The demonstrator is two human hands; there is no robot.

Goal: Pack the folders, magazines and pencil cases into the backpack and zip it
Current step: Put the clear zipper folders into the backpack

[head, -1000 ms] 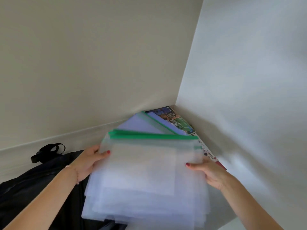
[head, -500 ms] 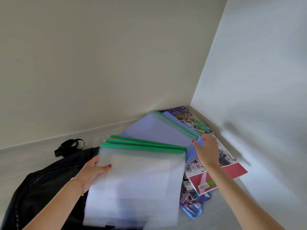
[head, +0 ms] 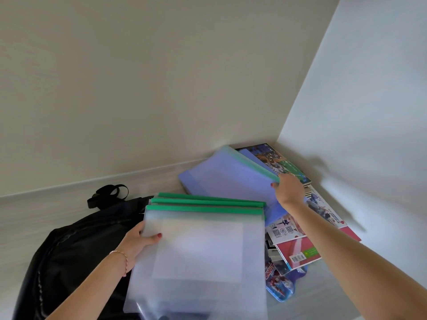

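Note:
My left hand (head: pixel 135 244) holds a stack of translucent zip folders with green top strips (head: pixel 198 250) by its left edge, over the black backpack (head: pixel 76 248) lying at the lower left. My right hand (head: pixel 288 191) grips the right edge of another folder, bluish with a green strip (head: pixel 226 179), tilted up in the corner. Under it lie several magazines (head: pixel 298 251) spread on the surface. A printed blue pencil case (head: pixel 280 285) peeks out below the magazines.
Two walls meet in a corner (head: pixel 278 137) right behind the magazines. The backpack's black strap loop (head: pixel 108 195) lies toward the back wall. Pale surface (head: pixel 323 294) shows at the lower right.
My right hand has let go of the held stack and reached back right to grip the bluish folder's edge, lifting it. The stack now rests in my left hand alone.

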